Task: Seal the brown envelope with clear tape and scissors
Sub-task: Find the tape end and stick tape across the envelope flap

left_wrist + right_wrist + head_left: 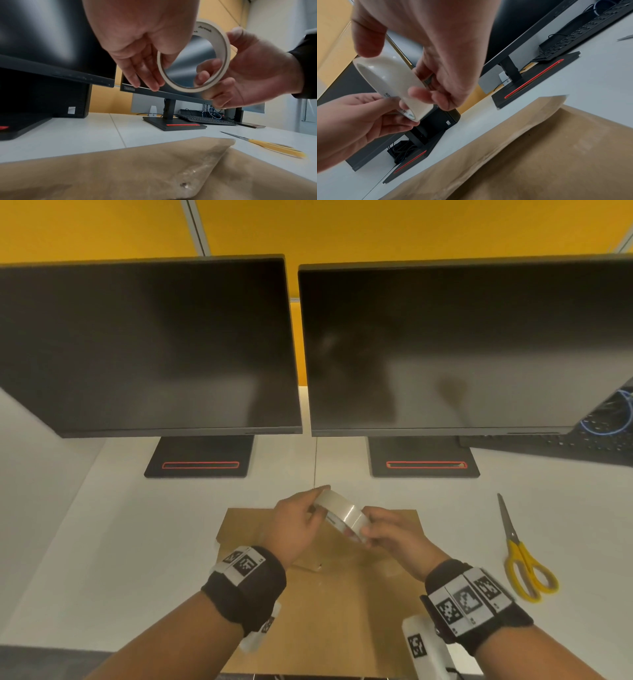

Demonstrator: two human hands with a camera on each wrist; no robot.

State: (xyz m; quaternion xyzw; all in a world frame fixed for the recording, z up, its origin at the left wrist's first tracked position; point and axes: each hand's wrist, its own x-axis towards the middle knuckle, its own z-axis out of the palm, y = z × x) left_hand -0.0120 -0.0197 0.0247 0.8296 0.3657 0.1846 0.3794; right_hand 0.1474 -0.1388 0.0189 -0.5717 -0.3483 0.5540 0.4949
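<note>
Both forearms are bare up to black fabric wristbands, the left wristband (247, 590) and the right wristband (479, 607). Each band carries white blocks printed with black-and-white square fiducial markers (448, 611); a further white marked piece (418, 645) hangs under the right wrist.

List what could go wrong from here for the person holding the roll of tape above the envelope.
1. Both hands, left hand and right hand, hold the clear tape roll, so nothing pins the brown paper envelope; its raised flap may stay up.
2. The yellow-handled scissors lie apart on the right of the white desk; fetching them may let a pulled strip stick to itself.
</note>
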